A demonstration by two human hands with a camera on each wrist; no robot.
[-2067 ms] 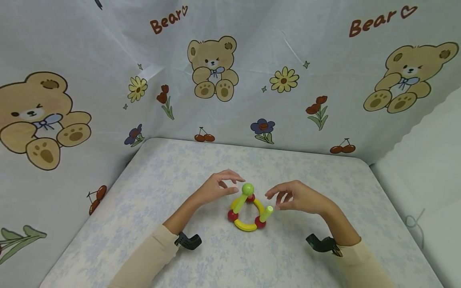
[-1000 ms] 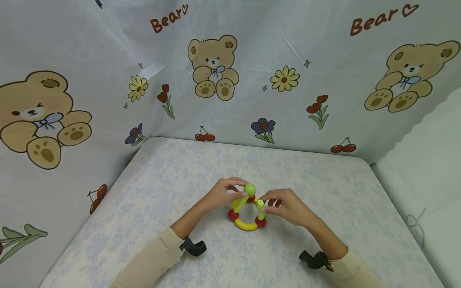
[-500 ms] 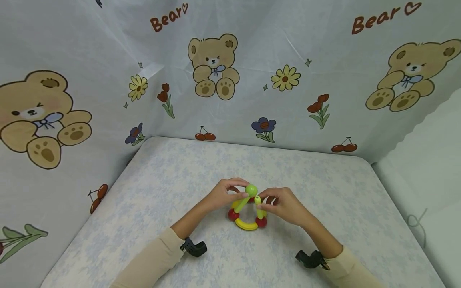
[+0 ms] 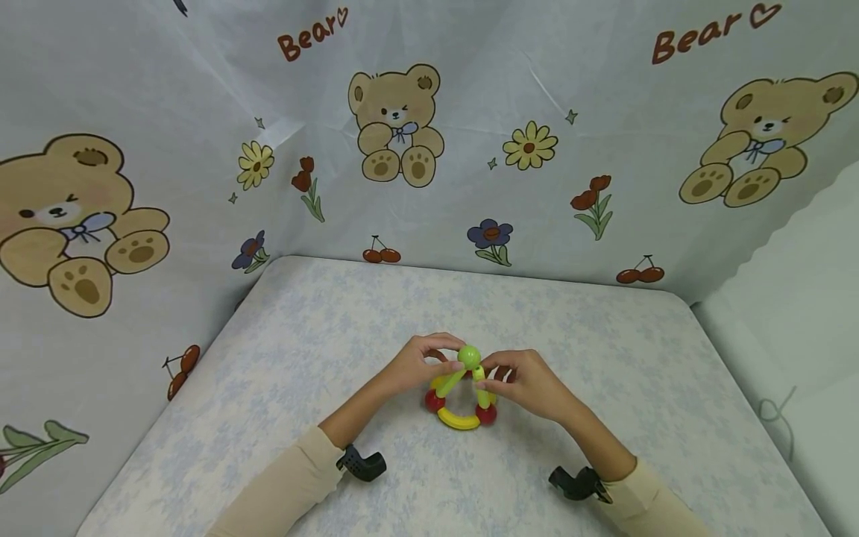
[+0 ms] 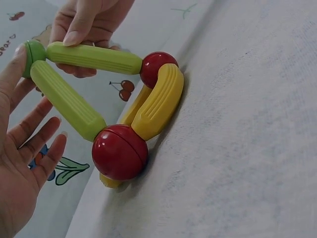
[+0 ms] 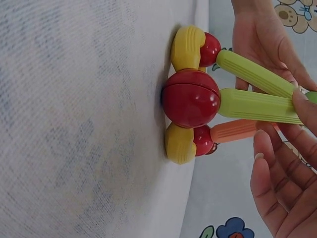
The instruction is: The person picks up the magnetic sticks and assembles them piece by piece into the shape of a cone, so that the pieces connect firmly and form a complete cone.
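Observation:
A toy frame of magnetic rods and balls stands on the table. Its base joins curved yellow rods with red balls. From two of these, light green rods lean inward and up to a green ball. My left hand pinches that ball between thumb and fingers. With thumb and fingertips my right hand holds the right green rod near its top, its upper end right at the ball. An orange rod rises from the third red ball, visible in the right wrist view.
The table has a pale blue patterned cover. Behind it and on the left hangs a curtain printed with bears, flowers and cherries. Black cameras sit on both wrists. A thin cord shows on the right.
Both hands came in from beside the frame. The left took hold of the green ball. The right gripped the right green rod and swung its top leftward up to the ball.

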